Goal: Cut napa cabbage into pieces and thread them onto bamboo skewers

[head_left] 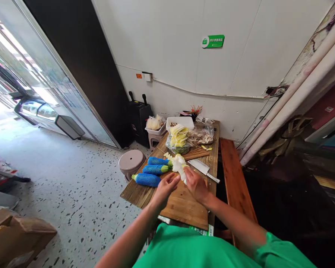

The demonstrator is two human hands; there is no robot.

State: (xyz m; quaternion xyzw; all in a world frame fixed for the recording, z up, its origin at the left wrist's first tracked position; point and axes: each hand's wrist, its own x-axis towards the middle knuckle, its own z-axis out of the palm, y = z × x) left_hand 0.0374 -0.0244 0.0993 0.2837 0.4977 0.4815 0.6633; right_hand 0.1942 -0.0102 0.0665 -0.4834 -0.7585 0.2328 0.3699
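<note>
In the head view, the right hand [195,183] pinches the white leaf pieces [179,163], which stick out toward its eleven o'clock. The left hand [167,186] is half curled, with the leaf pieces at its one o'clock; I can't tell if it grips them. A big knife [200,166] lies at the right hand's one o'clock.

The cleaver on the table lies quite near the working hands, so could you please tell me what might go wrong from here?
The cleaver lies just beyond the right hand, its handle at the table's right edge, so a bump might knock it down or cause a cut.

The rounded vegetables in blue netting lie near the left edge of the table and could roll off if nudged.
</note>
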